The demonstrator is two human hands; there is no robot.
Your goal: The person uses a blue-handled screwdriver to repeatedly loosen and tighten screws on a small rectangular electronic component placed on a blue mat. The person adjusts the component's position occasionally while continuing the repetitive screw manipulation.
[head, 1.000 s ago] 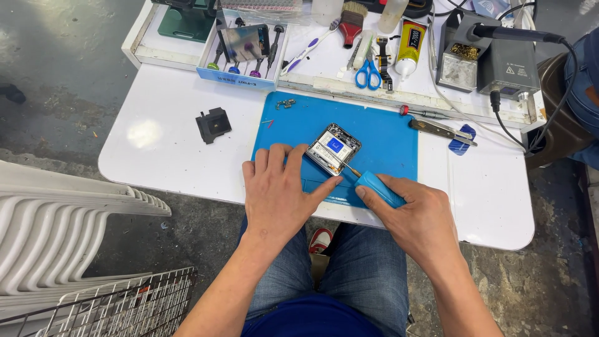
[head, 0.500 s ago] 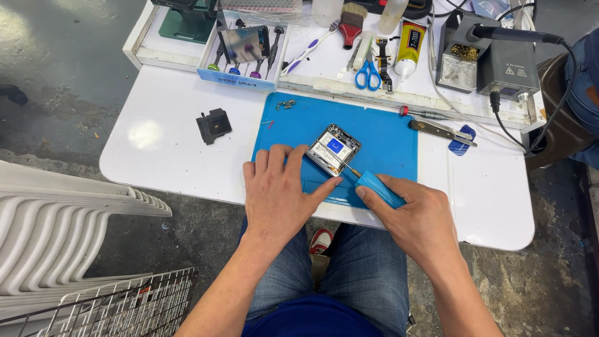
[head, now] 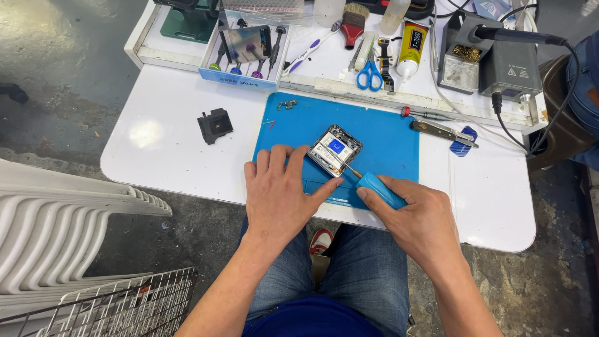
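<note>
Down on the blue mat, a smooth rubbery sheet with squared corners, lies a small opened phone, its back off and a patchwork of metal shields and a blue square part showing inside. The left hand rests flat and spread on the mat, fingertips and thumb pressed against the phone's near edge, gripping nothing. The right hand is curled around a screwdriver with a thick blue plastic handle; its thin metal shaft slants up to touch the phone's lower right edge.

The mat sits on a white worktop with rounded corners and a glossy glare patch. A small black blocky part lies apart to the left. Along the far edge stand a tray of small screwdrivers, blue-handled scissors, a yellow-labelled glue tube, a red-handled brush and a grey soldering station with a black cable. Metal tweezers lie just right of the mat.

Below is stained concrete floor; stacked white plastic chairs and a wire basket are cut off at the left. The phone's tiny screws are too small to make out
</note>
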